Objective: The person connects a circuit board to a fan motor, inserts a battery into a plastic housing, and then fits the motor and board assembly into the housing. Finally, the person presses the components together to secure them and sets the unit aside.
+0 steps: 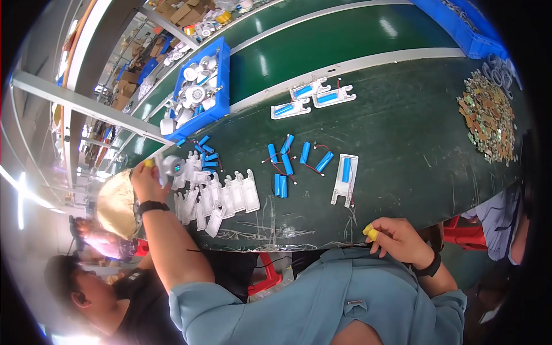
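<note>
My left hand (150, 183), a yellow cover on a fingertip, is closed around a blurred white-and-grey plastic part (172, 166) left of the housing pile. My right hand (399, 238) is at the table's near edge, thumb and forefinger in yellow covers and drawn together; nothing shows between them. Just beyond it lies a white housing (340, 192) with a blue cylindrical battery (346, 171) in it. Several loose blue batteries (287, 164) with thin wires are spread left of that. White plastic housings (236, 192) are crowded together near my left forearm.
Three white housings with blue batteries (326, 98) lie at the far side. A blue bin (224, 72) of white round-headed parts stands far left. At the right are a heap of small tan pieces (489, 118), grey rings (497, 73) and another blue bin (474, 43). A person (95, 293) sits lower left.
</note>
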The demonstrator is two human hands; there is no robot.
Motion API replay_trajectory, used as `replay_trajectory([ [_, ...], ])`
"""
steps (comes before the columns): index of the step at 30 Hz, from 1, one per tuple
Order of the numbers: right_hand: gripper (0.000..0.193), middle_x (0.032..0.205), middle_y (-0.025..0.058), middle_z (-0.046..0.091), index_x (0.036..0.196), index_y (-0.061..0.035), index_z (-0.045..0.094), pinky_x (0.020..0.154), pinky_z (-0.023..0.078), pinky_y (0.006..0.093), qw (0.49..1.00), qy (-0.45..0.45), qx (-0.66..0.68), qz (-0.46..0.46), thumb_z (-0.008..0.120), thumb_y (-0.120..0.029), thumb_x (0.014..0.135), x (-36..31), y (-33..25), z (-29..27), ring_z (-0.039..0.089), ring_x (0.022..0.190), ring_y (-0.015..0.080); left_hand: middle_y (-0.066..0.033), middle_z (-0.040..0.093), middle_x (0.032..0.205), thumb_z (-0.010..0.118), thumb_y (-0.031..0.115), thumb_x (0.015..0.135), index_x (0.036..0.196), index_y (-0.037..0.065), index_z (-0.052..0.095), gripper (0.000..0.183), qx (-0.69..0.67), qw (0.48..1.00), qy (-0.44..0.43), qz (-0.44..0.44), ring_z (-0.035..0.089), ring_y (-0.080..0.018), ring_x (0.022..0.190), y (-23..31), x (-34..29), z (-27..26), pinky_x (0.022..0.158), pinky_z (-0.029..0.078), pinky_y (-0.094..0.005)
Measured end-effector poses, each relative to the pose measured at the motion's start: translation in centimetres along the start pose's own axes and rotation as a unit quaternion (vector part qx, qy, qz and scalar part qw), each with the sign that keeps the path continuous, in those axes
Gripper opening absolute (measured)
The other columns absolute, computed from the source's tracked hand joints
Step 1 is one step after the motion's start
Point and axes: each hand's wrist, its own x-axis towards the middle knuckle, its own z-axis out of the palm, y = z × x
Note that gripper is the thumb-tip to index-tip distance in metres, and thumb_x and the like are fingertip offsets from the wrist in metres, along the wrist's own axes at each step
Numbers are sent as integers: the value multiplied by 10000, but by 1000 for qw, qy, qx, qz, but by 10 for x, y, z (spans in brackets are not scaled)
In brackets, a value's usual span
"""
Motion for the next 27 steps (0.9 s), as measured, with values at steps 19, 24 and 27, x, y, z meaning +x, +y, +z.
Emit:
replay_trajectory([
  [19,163,906,87,702,1094,35,643,660,532,236,989,5,57,-133,568,-33,966,-37,-72,-5,687,783,128,-52,544,798,576,132,928,845,105,564,88,-685,544,-479,-68,479,-153,544,100,-237,109,637,405,-327],
  [24,163,890,113,705,987,-21,666,566,538,292,808,206,-315,-454,680,-110,851,-48,-96,-10,693,726,210,-92,610,871,632,115,919,919,51,543,111,-338,790,-346,376,573,-189,681,113,-257,107,707,447,-313],
  [27,135,872,99,656,910,-53,647,665,596,337,551,239,-568,-563,709,-76,792,-17,-85,-17,682,767,277,-184,674,969,596,99,880,1006,1,589,160,121,680,-126,712,619,-332,827,111,-262,115,827,476,-442],
])
